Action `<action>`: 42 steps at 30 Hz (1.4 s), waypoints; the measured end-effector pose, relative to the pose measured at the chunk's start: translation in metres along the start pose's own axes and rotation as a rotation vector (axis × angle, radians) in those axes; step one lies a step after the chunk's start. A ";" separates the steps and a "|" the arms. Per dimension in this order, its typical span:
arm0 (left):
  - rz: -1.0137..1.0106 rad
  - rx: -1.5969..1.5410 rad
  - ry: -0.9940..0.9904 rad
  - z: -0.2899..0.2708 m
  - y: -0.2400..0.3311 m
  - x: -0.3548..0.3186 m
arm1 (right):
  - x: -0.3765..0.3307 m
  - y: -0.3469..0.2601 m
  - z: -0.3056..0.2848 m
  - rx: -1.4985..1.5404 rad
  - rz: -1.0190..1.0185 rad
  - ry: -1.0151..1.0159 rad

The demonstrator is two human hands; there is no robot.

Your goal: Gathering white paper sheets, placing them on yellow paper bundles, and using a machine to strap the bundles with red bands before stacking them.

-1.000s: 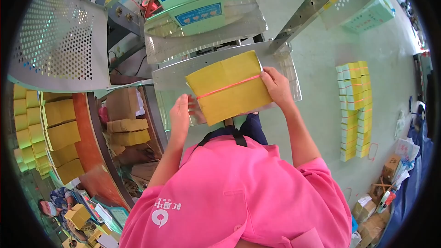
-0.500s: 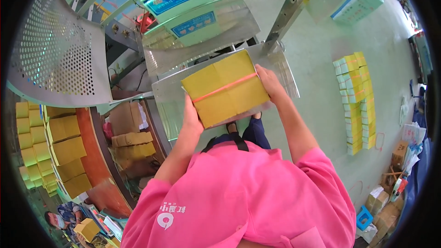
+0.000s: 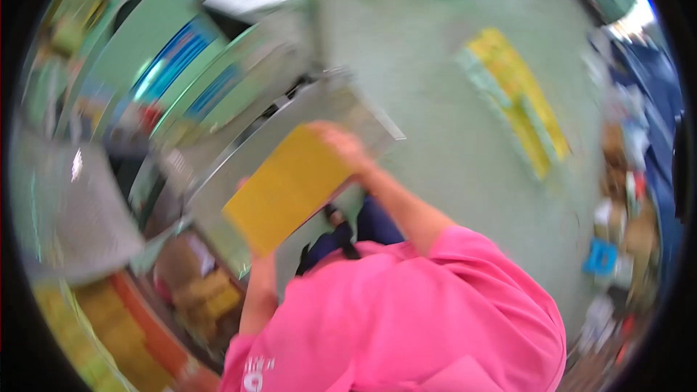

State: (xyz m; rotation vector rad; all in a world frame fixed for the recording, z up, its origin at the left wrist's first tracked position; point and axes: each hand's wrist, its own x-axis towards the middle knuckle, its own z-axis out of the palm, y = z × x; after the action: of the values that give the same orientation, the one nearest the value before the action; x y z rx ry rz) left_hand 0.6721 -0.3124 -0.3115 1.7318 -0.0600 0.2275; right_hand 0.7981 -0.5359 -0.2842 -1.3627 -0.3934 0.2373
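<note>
A rectangular, flat-faced yellow paper bundle [image 3: 289, 190] slants in front of the smooth grey metal tray [image 3: 357, 110], clasped between both hands. The blurred right hand [image 3: 341, 147] curls around its right end; the left hand [image 3: 262, 260], mostly hidden, holds the other, finger spread impossible to tell. Yellow-topped blocks [image 3: 512, 87] line the greenish floor [image 3: 428, 145].

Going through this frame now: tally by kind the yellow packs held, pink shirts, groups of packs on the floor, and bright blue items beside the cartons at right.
Held yellow pack: 1
Pink shirt: 1
Group of packs: 1 (single packs too blurred to count)
Bright blue item: 1
Total: 4
</note>
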 end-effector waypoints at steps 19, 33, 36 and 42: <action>-0.659 -0.329 -0.303 0.405 0.167 0.021 | -0.318 -0.097 -0.311 0.710 0.354 0.973; -0.933 -0.332 -0.422 0.766 0.095 0.055 | -0.437 -0.154 -0.619 0.725 0.599 1.145; -1.079 -0.399 -0.384 0.837 0.096 0.079 | -0.434 -0.141 -0.697 0.596 0.732 1.123; -1.341 -0.368 -0.373 0.968 0.066 0.132 | -0.415 -0.091 -0.851 0.512 0.857 1.183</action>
State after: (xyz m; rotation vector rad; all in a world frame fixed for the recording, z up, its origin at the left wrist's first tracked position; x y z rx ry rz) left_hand 0.9044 -1.2616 -0.3739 1.1201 0.7223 -1.0225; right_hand 0.7605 -1.4806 -0.3835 -0.8791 1.1851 0.1693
